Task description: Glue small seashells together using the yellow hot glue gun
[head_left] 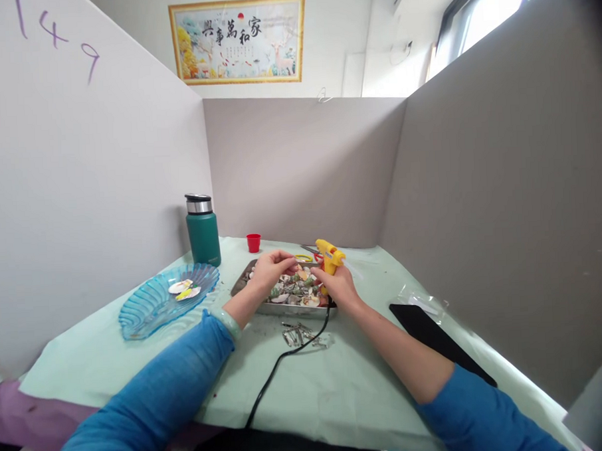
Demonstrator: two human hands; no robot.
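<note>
My right hand (pixel 339 285) is wrapped round a yellow hot glue gun (pixel 331 253), held over the right end of a metal tray (pixel 289 310). From the gun's grip a black cord (pixel 281 357) runs down across the table to its front edge. Above the tray's middle, my left hand (pixel 273 268) is closed in a pinch; whatever sits between its fingertips is too small to make out. Seashells (pixel 281 297) and small stones fill the tray, partly hidden by both hands. Just in front of it lies a loose pile of small metal clips or pins (pixel 300 334).
At left are a blue shell-shaped dish (pixel 140 312) with a few shell pieces and a green bottle (pixel 203 236). A red cup (pixel 254 243) and scissors (pixel 312 250) stand behind the tray. A black flat strip (pixel 440 342) lies right. Grey partitions (pixel 303 165) enclose the table.
</note>
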